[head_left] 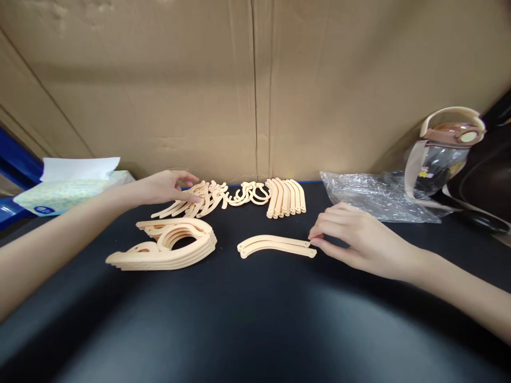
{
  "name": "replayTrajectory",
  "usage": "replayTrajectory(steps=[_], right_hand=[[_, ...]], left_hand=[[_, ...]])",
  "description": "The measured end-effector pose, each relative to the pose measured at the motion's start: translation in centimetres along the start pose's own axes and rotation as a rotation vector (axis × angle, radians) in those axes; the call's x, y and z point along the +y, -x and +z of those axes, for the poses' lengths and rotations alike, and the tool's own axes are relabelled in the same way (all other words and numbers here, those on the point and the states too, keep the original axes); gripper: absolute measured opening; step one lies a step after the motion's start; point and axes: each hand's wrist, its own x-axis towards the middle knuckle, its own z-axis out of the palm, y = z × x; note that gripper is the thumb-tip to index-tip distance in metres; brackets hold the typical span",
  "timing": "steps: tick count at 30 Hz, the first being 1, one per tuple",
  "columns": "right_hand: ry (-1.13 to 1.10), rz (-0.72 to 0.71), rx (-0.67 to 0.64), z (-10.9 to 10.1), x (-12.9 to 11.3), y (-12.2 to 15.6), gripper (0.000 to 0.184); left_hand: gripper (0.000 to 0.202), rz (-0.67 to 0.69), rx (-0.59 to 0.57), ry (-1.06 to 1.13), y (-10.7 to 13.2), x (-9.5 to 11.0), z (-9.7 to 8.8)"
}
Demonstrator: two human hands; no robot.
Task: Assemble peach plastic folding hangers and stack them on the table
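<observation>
My left hand (pixel 163 187) reaches over a loose pile of beige hanger arms (pixel 207 198) at the back, fingers apart and thumb touching the pieces. Two long, curved beige hanger arms (pixel 275 246) lie side by side on the black table (pixel 255 324). At their right end is my right hand (pixel 351 234), its thumb and fingertips pinched on the tip of the farther arm. A neat stack of folded beige hangers (pixel 187 252) lies in front of my left hand.
Small beige hooks (pixel 247 194) and a row of curved arms (pixel 285 197) lie at the back, before a cardboard wall (pixel 179 106). A tissue pack (pixel 72 189) sits left. On the right are clear plastic bags (pixel 371 197) and a water bottle (pixel 443 159).
</observation>
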Motion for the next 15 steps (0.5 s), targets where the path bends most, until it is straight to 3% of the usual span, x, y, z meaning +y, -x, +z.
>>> replayTrajectory(steps=[7, 15], right_hand=[[-0.007, -0.024, -0.006, 0.2, -0.3, 0.0, 0.024], [-0.007, -0.03, -0.012, 0.7, -0.2, 0.0, 0.025]], left_hand=[[0.057, -0.07, 0.0, 0.071, -1.4, -1.9, 0.4], [0.058, -0.09, -0.018, 0.126, -1.2, -1.8, 0.6]])
